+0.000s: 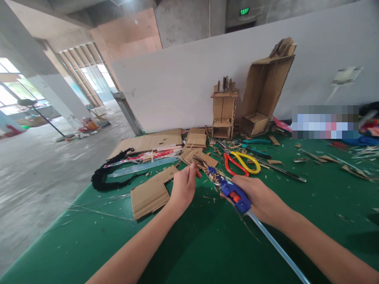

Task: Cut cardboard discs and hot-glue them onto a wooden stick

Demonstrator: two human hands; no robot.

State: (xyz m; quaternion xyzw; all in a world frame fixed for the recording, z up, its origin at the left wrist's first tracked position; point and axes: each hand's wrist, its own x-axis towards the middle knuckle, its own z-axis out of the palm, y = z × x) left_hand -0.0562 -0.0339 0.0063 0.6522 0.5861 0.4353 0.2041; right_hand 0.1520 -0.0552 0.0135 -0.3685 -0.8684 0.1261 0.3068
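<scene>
My right hand point(256, 195) is wrapped round a blue hot glue gun point(244, 203), and a long clear glue stick point(276, 242) runs out of its back end. Glue and brown scraps cling to the front of the gun. My left hand point(184, 185) is closed in a pinch at a small brown cardboard piece point(199, 160), close to the gun's nozzle. Whether the nozzle touches the piece, I cannot tell. Below the left hand lies a notched cardboard sheet point(149, 195). Beyond the gun are scissors point(244, 162) with one red and one yellow handle.
A small cardboard structure point(223, 108) and a taller cardboard one point(268, 85) stand against the white wall panel point(177, 86). Teal-handled pliers point(256, 150), a black pen-like rod point(284, 171), black yarn point(99, 177) and cardboard scraps lie on the green table point(201, 252).
</scene>
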